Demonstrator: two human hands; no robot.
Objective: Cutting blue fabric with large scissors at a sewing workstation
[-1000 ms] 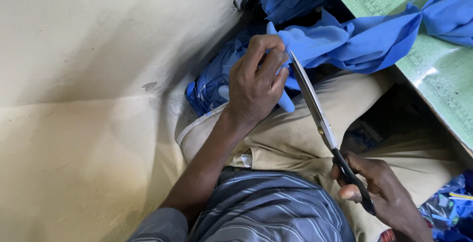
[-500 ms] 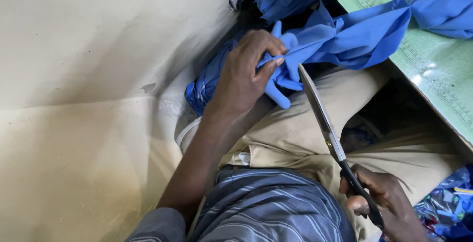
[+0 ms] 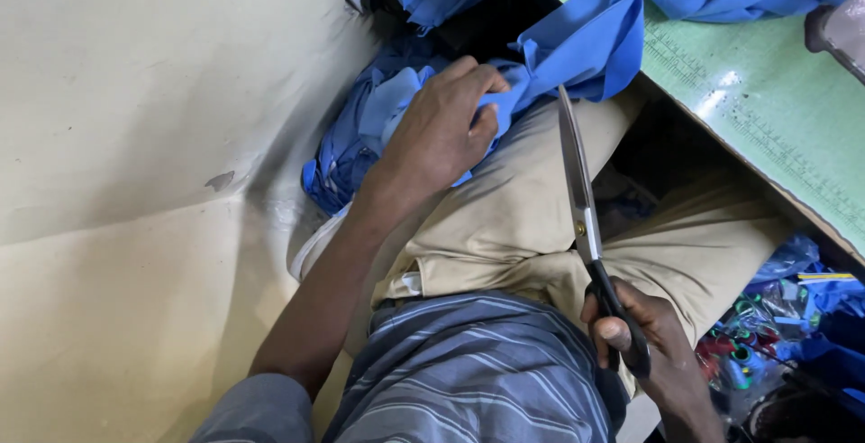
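Observation:
My left hand [image 3: 441,127] grips a bunch of blue fabric [image 3: 586,46] that runs from the green cutting mat down to my lap. More blue cloth lies piled under and left of that hand. My right hand [image 3: 644,344] holds long scissors [image 3: 577,191] by their black handles, low at the right. The closed steel blades point up toward the fabric, the tip just below its edge. I sit in tan trousers and a striped grey shirt.
A green cutting mat [image 3: 766,127] with ruler marks covers the table at the upper right. A beige sheet [image 3: 135,182] spreads over the left side. Colourful scraps and small items [image 3: 766,317] lie at the lower right. A clear object [image 3: 838,33] sits at the mat's right edge.
My left hand has slid down and left, gathering the blue fabric tighter. The scissors have dropped away from the cloth, and their blades now stand more upright.

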